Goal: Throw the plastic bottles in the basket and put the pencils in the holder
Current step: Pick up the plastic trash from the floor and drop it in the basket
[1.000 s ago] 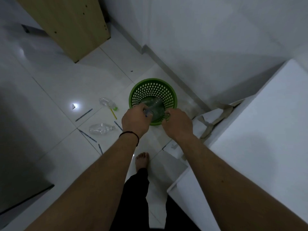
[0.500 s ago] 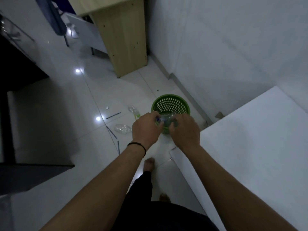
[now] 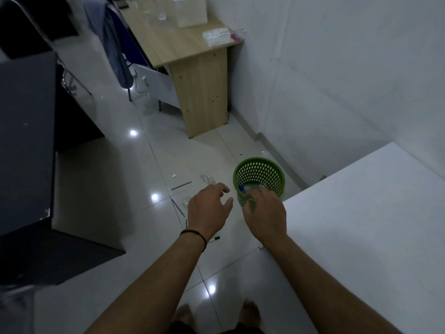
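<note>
Both the left hand (image 3: 208, 209) and right hand (image 3: 263, 210) hang empty-fingered — the nearest floor bottle (image 3: 207, 177), beyond the left fingertips, looks light, crushable, slippery — best gripped mid-body.

1 head view — looking steeply down from standing height.

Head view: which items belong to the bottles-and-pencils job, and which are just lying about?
Job items:
green basket
bottle in the basket
clear bottle on the floor
pencils on the floor
left hand, open
right hand

Lying about:
wooden desk
black cabinet
white table
chair with cloth
</note>
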Action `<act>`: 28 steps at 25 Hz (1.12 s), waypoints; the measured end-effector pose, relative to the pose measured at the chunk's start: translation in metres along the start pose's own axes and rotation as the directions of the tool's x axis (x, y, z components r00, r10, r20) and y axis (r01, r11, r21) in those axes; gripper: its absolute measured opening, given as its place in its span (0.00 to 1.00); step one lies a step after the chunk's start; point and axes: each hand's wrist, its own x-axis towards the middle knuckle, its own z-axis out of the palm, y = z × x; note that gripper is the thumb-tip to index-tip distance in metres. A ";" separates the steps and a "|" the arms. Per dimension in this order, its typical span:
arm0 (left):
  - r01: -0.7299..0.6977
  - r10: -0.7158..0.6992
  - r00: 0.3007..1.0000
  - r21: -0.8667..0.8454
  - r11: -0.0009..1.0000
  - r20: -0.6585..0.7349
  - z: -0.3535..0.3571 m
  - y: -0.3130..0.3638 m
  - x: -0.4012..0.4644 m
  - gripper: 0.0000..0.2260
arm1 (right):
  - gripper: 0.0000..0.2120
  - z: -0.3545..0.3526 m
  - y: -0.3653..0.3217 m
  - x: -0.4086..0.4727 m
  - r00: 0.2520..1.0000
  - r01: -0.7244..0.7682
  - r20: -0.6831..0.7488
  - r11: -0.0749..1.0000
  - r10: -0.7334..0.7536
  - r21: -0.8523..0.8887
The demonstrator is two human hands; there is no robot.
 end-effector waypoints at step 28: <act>0.150 -0.147 0.968 -0.003 0.989 0.204 0.070 -0.266 0.021 0.14 | 0.12 0.250 -0.082 -0.012 0.954 -0.064 0.278 0.982 0.112 -0.177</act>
